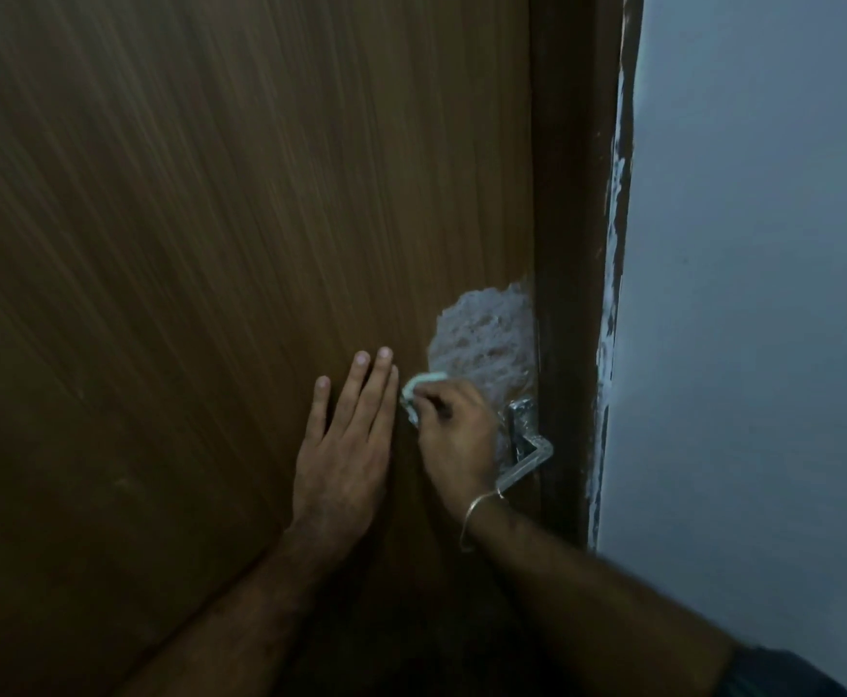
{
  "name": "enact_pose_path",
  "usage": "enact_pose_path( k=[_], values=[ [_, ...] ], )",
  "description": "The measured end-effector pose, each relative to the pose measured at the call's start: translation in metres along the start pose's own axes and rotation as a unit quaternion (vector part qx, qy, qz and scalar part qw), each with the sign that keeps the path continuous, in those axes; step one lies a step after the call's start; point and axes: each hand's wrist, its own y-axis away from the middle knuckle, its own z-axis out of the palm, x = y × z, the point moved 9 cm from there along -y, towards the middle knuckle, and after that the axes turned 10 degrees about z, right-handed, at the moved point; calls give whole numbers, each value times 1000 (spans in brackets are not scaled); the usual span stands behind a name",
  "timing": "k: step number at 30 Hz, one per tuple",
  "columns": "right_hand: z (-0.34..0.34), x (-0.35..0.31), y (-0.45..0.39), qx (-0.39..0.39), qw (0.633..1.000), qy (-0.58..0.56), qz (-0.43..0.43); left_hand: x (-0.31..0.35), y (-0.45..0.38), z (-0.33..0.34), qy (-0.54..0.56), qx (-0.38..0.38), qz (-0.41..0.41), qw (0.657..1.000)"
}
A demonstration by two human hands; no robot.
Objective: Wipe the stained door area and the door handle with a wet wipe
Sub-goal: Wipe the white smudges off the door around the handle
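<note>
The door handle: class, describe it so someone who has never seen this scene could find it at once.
Start at the brown wooden door and follow its right edge down to the whitish stained patch. Just below it, right of the right hand gripping the wet wipe, sits the door handle. It is the only shiny, angular metal piece there.

The brown wood-grain door (210,218) carries a whitish, rough-looking stained patch (481,339) just above the right hand (454,435), close to the door's edge. The small white wet wipe (418,389) is bunched under that hand's fingertips, pressed against the door. The metal door handle (524,457) sits just right of the hand, partly hidden by it.
</note>
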Motion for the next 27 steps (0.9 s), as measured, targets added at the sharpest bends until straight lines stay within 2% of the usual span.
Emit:
enact_pose_path(
  k=[3,7,10,14,16,19,21,23,25,27],
  values=[
    [-5,1,-8,4,1000,-17,21,-3,2,2,-8,-19,1,1000],
    [-31,-40,-51,57,995,-76,12,-4,1,6,-1,-35,-7,999],
    [-28,-33,-41,35,998,-46,-2,-1,1,6,3,-35,-8,999],
    [-17,-30,-25,5,999,-3,-36,5,-10,-1,-22,-19,16,999],
    [-28,-46,-49,23,998,-30,-45,2,-22,-2,-32,-22,14,999],
    [-56,-38,-76,84,993,-89,-1,-3,-42,-8,-52,-11,3,999],
    [-53,-28,-68,70,995,-64,4,-5,-50,-14,-55,-3,3,998],
    [-43,-35,-59,46,998,-28,-42,-3,-55,-19,-57,7,7,998],
    [-48,-50,-73,58,995,-27,-81,-2,-56,-22,-55,17,8,998],
    [-66,-47,-95,84,993,-63,-45,-3,-57,-20,-52,21,11,998]
  ],
)
